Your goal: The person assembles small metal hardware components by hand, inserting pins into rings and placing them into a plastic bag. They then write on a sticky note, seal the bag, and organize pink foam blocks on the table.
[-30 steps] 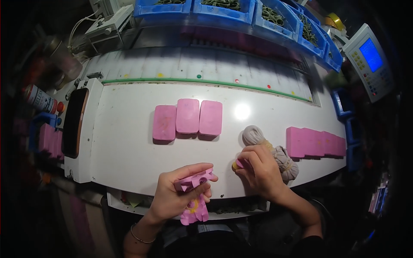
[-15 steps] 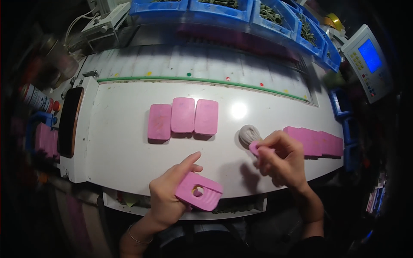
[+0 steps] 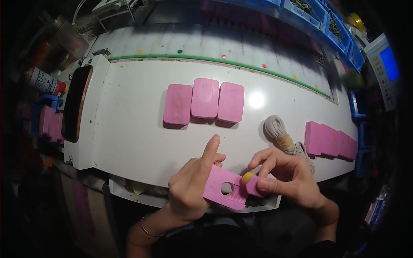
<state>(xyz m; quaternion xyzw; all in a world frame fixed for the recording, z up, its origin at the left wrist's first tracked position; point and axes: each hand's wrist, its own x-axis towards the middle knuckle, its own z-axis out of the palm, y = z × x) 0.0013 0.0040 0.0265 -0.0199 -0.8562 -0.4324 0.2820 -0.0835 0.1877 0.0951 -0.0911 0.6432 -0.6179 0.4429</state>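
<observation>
In my left hand (image 3: 191,187) is a flat pink block (image 3: 219,188) with a round hole through it and ridges at one end; the thumb is around it and the index finger points outward. My right hand (image 3: 290,174) pinches a small pink piece with a yellow end (image 3: 253,184), close to the block's ridged end. Whether the two touch I cannot tell. Beyond the right hand lies a grey cloth bundle (image 3: 275,127) bound with a tan band. Three pink blocks (image 3: 204,98) stand side by side on the white tabletop (image 3: 133,116).
A row of pink blocks (image 3: 329,139) is at the right edge. A dark phone (image 3: 78,103) leans at the left beside a can (image 3: 45,81). Blue bins (image 3: 318,17) and a keypad device with a blue screen (image 3: 389,64) are at the back right. An open drawer (image 3: 159,194) sits below the front edge.
My right hand has come down toward the block and turned, so the small piece's yellow end shows. The cloth bundle is more exposed. The whole view has shifted.
</observation>
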